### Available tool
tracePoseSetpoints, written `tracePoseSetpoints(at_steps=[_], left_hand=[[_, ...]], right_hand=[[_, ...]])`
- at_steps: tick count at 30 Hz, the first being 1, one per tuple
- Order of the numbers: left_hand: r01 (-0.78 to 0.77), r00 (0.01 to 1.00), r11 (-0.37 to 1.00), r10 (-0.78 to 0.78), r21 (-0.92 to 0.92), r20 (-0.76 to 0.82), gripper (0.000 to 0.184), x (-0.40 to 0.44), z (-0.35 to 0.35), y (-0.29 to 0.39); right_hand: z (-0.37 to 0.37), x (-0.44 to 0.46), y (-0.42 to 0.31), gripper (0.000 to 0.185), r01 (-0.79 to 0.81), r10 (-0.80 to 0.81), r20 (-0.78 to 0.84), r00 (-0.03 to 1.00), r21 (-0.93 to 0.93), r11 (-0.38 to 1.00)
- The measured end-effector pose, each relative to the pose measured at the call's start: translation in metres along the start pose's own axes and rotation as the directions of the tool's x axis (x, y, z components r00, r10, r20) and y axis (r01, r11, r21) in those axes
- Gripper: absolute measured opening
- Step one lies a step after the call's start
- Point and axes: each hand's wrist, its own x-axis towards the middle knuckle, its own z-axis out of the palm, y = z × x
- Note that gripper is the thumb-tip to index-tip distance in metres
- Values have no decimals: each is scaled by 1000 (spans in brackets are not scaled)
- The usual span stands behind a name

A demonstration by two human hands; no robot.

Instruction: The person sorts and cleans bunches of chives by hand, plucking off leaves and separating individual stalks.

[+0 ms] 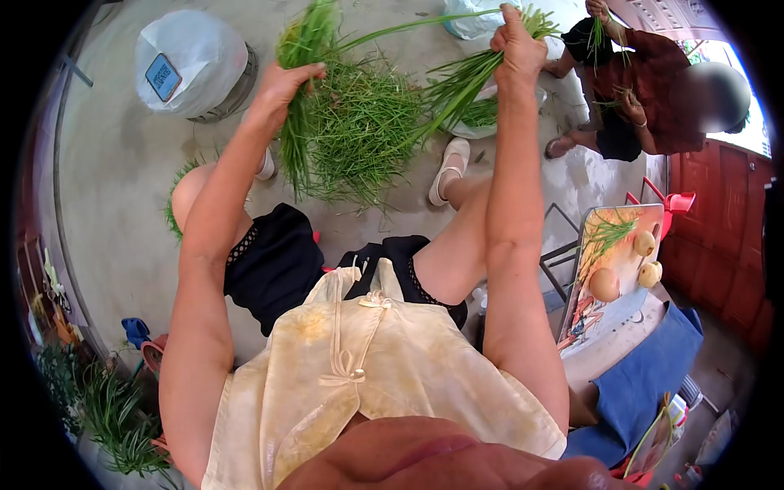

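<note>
My left hand [284,86] is closed around a thick bunch of long green chives [300,151], which hangs down and is blurred at its top. Up on the right, my right hand [520,55] grips a second bunch of chives [467,88], its cut ends sticking out past the fingers and its leaves slanting down to the left. A few long stalks [400,30] stretch between the two hands. Below and between them, a loose heap of green leaves [363,131] lies on the floor.
A bin with a white plastic liner [192,61] stands at upper left, a phone-like card [163,77] on it. Another person [645,90] sits at upper right holding stalks. A small table [616,269] at right bears round potato-like items. Potted plants [118,416] stand at lower left.
</note>
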Motion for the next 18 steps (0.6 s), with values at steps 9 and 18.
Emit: tracePoseSetpoints(at_steps=[9, 18], left_hand=[[218, 975, 922, -192, -320, 112, 18, -2, 1, 9], [79, 995, 924, -48, -375, 93, 25, -3, 51, 16]], right_hand=[[16, -24, 27, 16, -134, 181, 355, 917, -152, 979], [74, -80, 46, 16, -200, 280, 415, 866, -226, 953]])
